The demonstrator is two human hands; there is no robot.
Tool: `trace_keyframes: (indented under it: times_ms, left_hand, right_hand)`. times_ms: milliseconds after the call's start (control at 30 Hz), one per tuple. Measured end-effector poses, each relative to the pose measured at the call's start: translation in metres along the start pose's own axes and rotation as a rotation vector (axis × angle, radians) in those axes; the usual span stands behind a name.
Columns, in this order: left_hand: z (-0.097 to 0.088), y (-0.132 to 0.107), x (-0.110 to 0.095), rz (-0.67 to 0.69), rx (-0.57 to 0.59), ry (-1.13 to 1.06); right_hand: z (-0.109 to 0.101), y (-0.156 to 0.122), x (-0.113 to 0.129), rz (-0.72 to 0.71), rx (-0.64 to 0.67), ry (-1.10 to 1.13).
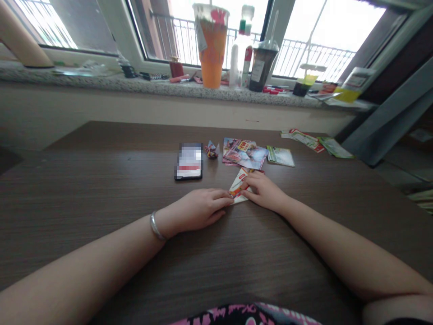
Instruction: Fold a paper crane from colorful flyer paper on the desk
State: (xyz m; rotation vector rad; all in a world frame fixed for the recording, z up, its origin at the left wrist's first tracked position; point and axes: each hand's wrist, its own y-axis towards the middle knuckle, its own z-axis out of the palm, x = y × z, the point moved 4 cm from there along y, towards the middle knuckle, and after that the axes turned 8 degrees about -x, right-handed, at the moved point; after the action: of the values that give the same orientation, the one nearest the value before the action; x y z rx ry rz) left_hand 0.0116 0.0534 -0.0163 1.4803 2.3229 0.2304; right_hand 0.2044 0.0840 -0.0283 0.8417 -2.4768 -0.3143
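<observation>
A small folded piece of printed paper [238,183], white with red and orange print, lies on the dark wooden table [101,189]. My left hand [198,208] rests flat beside it, fingers stretched out, their tips touching the paper's left edge. A silver bangle [155,225] sits on that wrist. My right hand [263,190] presses down on the paper's right side with its fingers curled together.
Behind the paper lie a phone [188,161], a tiny folded paper figure [212,150], colourful leaflets [244,153], a green card [280,155] and more flyers [306,139]. The stone windowsill [101,82] holds an orange cup [211,45], a bottle [241,49], a dark drink cup [262,63] and pens.
</observation>
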Motion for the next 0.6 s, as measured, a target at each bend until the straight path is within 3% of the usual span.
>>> trace_keyframes:
  times_ms: [600]
  left_hand:
    - [-0.0014,0.0009,-0.0014,-0.010,-0.020,-0.008]
  right_hand:
    - [0.0010,0.0076,-0.0053,0.133,0.090,-0.088]
